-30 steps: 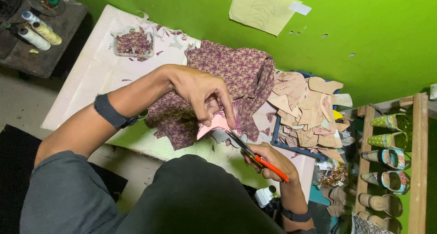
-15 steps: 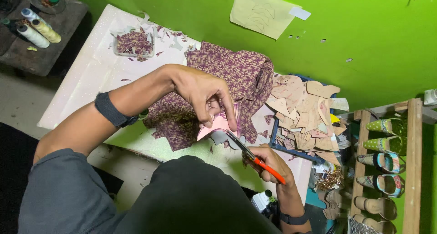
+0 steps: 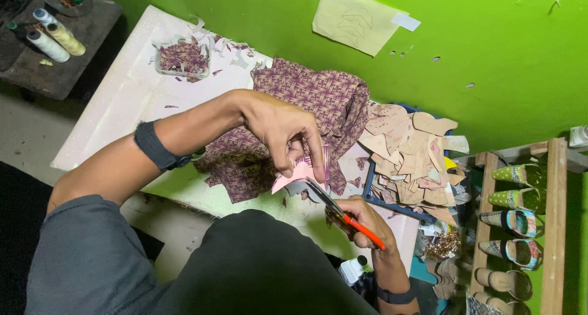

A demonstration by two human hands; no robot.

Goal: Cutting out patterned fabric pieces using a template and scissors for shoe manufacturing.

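Head view: left hand [image 3: 283,128] pinching pink piece [image 3: 293,173], right hand [image 3: 361,220] gripping scissors [image 3: 334,208], blades seemingly aimed upper-left.

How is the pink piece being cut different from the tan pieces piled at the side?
The pink piece is a single cutout pinched in the left hand while orange-handled scissors in the right hand cut it; the tan pieces lie untouched. It is pink, they are beige-brown. It is held above the white table; they are heaped overlapping. Both are flat with curved outlines.
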